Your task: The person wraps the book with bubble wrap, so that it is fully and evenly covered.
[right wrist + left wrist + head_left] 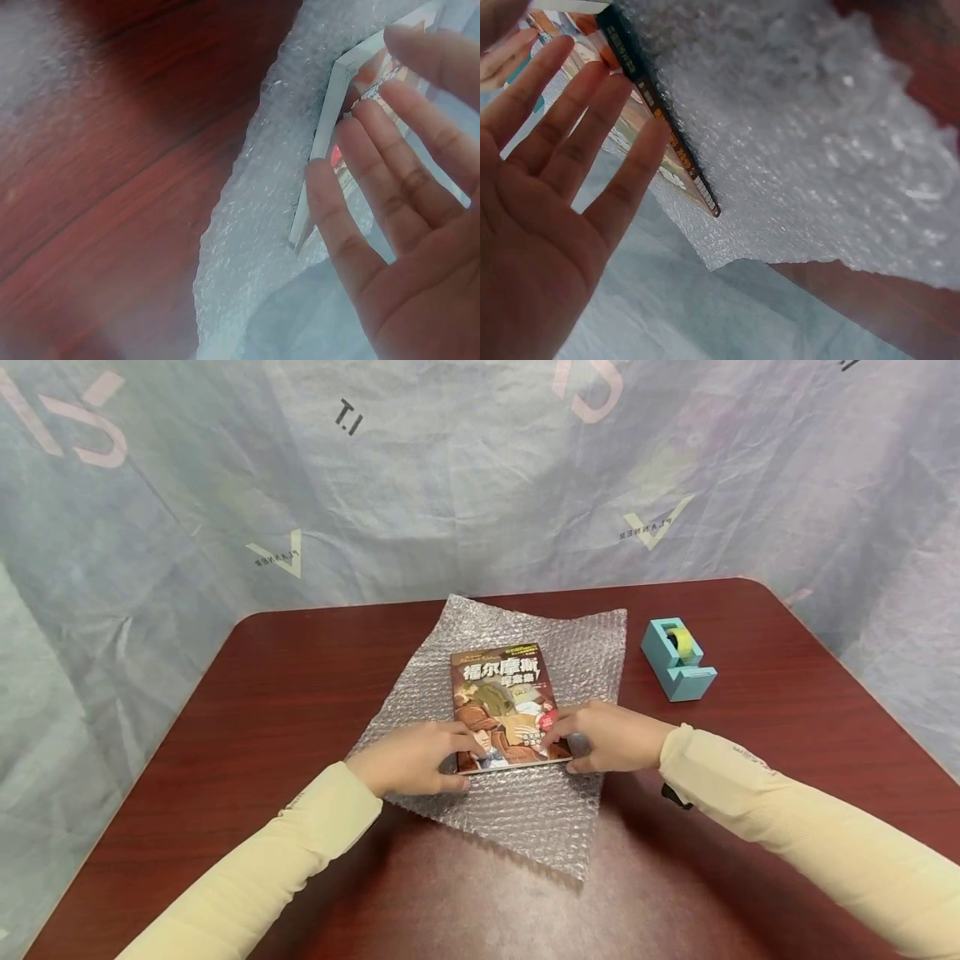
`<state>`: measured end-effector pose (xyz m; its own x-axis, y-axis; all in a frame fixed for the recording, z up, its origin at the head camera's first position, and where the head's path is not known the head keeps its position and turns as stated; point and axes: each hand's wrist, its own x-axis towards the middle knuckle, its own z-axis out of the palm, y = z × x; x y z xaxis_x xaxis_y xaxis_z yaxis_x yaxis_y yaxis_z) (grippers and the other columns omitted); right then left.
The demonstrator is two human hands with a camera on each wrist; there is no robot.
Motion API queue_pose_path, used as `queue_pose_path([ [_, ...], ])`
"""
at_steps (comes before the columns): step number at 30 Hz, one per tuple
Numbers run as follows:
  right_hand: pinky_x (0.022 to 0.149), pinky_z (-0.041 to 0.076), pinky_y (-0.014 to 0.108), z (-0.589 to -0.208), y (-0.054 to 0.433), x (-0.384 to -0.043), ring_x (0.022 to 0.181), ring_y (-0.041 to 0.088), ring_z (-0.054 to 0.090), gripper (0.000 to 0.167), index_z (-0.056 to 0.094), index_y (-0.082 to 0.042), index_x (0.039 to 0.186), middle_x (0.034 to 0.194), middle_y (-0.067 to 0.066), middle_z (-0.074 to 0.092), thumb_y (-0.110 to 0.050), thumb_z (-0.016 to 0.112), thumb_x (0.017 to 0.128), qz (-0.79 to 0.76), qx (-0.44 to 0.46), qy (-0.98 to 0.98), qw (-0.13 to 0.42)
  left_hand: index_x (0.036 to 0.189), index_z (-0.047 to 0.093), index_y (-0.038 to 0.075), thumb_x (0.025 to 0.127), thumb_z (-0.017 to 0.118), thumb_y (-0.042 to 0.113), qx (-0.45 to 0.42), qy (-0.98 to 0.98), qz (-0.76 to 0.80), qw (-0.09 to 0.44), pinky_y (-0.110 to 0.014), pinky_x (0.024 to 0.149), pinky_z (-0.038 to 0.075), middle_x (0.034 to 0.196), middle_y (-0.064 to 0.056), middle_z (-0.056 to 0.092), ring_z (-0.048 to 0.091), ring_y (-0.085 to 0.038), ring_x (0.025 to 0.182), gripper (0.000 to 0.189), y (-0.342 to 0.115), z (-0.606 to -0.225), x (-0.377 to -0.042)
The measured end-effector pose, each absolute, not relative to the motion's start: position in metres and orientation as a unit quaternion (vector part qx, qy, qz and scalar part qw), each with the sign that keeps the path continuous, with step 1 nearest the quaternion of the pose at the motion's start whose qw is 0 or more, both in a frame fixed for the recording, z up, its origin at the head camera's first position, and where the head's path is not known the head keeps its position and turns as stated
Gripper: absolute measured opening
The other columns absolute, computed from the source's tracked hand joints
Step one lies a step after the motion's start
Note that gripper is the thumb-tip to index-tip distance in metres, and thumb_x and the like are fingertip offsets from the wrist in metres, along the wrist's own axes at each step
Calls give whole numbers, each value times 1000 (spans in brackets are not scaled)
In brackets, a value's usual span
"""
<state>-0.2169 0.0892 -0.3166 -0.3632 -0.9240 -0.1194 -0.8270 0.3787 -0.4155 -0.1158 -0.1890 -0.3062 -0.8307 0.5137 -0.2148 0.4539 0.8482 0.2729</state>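
A paperback book (498, 706) with a brown illustrated cover lies face up on a sheet of bubble wrap (510, 814). My left hand (416, 760) is at its near left corner, fingers over the cover and thumb by the near edge. On the other side, my right hand (618, 737) has its fingertips at the near right corner. The left wrist view shows extended fingers along the printed spine (667, 127). In the right wrist view, relaxed, nearly straight fingers lie beside the white page edges (324, 142).
A light blue tape dispenser (675, 664) with a yellow roll stands to the right of the bubble wrap. Everything rests on a dark red wooden table (300, 668). Behind it hangs a pale printed curtain (450, 485).
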Motion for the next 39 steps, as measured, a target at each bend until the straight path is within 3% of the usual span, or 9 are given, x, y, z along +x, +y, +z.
queue_pose_path([
  [6,98,51,51,-315,97,-210,126,34,57,58,66,-13,134,138,11,56,-12,87,80,-105,-539,816,182,140,62,15,76,85,56,245,951,94,163,-46,105,47,143,-8,54,58,-27,126,80,-188,-306,-107],
  [11,101,49,51,-312,101,-206,136,37,47,78,57,-13,144,148,13,47,-14,92,74,-96,-522,819,218,140,57,11,60,93,59,270,951,57,142,-44,101,49,138,-7,54,57,-25,124,101,-185,-308,-104],
  [17,102,49,49,-314,104,-202,139,38,44,90,55,-11,144,149,12,46,-22,98,66,-87,-530,819,202,140,55,10,59,95,55,275,952,34,134,-45,101,50,134,-8,54,56,-26,124,100,-181,-309,-103],
  [23,101,49,52,-317,105,-200,132,34,52,96,56,-11,143,146,11,49,-31,100,60,-62,-548,818,163,138,58,11,65,94,46,269,952,57,133,-44,101,50,134,-8,55,57,-27,123,89,-182,-308,-102],
  [26,101,49,51,-317,104,-200,131,33,53,96,56,-10,143,146,11,50,-35,99,62,-57,-547,819,162,139,58,11,69,91,38,257,953,73,143,-44,101,50,141,-10,54,59,-29,122,82,-184,-308,-102],
  [30,103,47,52,-317,105,-202,132,35,53,84,56,-11,145,149,14,49,-36,92,73,-64,-554,815,157,141,59,13,74,82,28,242,954,84,157,-45,99,51,146,-12,52,62,-31,118,74,-185,-307,-103],
  [35,103,47,52,-319,107,-207,130,35,55,62,60,-12,142,148,14,51,-26,79,84,-94,-563,806,158,140,60,13,75,77,21,235,954,92,163,-47,100,50,146,-13,52,61,-34,120,67,-187,-306,-104],
  [39,101,49,52,-323,107,-213,125,36,59,51,62,-8,138,144,18,54,-23,75,91,-126,-559,805,154,137,62,12,79,75,16,246,954,88,148,-46,97,51,140,-12,55,62,-31,115,60,-188,-307,-104],
])
